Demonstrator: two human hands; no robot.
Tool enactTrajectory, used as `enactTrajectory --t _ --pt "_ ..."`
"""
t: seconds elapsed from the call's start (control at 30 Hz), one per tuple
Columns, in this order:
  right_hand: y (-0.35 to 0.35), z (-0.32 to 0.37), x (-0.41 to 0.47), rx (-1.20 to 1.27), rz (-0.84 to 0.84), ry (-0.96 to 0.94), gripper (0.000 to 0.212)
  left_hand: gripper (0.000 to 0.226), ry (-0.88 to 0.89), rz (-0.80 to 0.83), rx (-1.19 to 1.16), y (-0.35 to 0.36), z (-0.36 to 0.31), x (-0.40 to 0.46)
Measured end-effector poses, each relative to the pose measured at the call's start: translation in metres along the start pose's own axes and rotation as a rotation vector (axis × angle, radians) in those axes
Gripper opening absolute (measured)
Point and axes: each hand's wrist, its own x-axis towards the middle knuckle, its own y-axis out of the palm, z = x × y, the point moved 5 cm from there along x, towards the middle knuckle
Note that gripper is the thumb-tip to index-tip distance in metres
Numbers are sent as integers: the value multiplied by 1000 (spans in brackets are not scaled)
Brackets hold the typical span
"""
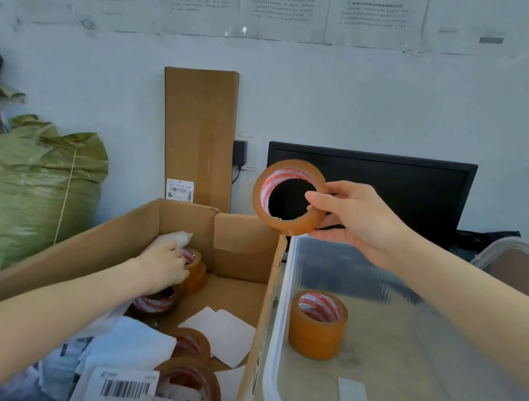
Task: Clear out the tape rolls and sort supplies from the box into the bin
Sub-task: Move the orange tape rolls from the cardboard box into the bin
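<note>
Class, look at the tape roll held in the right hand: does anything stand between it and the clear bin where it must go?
Nothing visible does. The right hand holds the tape roll above the clear bin's open far-left corner; only another roll stands inside.

We have one view only, a wide-angle camera worn on the head. We look forward and somewhat down, from close above the cardboard box [180, 256] at lower left and the clear plastic bin [272, 354] at lower right. Both forearms reach in from the bottom corners. Further off, straight ahead, we face the wall [371, 106] with a dark monitor [394, 184] against it. The edges of the picture bend outward.
</note>
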Motion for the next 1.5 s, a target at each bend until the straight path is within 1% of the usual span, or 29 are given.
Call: enactTrajectory --t 0.03,0.1,0.17,0.3,0.43,0.5,0.6,0.67,0.7,0.73,0.8,0.9,0.97,1.03,1.13,1.23,1.33,1.5 --pt "-3 1 0 0 -3 -1 28 42 19 -12 -7 -4 0 0" --pt "-10 3 -1 21 1 -3 27 43 5 -43 -160 -12 6 0" --pt "-17 4 -2 38 2 -3 27 45 -58 -114 -434 -23 19 1" --pt "-28 1 -1 18 -35 6 30 42 -194 -350 -988 -51 49 5" --pt "-43 -3 3 21 -84 23 31 43 -300 -574 -1367 -83 71 10" --pt "-52 -8 6 27 -101 58 30 39 -328 -653 -1608 -96 78 10" --pt "-65 -22 12 31 -127 148 23 37 -399 -705 -2008 -109 80 12" --pt "-70 -32 15 -8 -124 209 16 34 -442 -671 -2204 -114 77 14" --pt "-72 -39 17 -32 -115 238 15 33 -444 -650 -2262 -117 75 15" --pt "-72 -46 18 -54 -103 270 16 32 -438 -639 -2280 -120 74 15" --pt "-73 -61 21 -108 -67 346 20 33 -424 -630 -2242 -124 71 16" --pt "-68 -78 25 -232 60 432 23 34 -451 -606 -2164 -123 68 17" --pt "-65 -85 29 -313 114 458 24 35 -488 -586 -2101 -119 67 20" --pt "-62 -91 34 -376 118 471 22 34 -521 -571 -2039 -115 66 21" --pt "-50 -104 38 -456 108 496 13 34 -551 -554 -1998 -110 65 24" --pt "-31 -128 40 -532 138 524 15 33 -560 -526 -1997 -106 61 26" --pt "-18 -146 42 -653 176 478 21 32 -559 -502 -1991 -102 56 27" --pt "-21 -150 47 -707 140 396 20 33 -556 -486 -1978 -102 50 30"
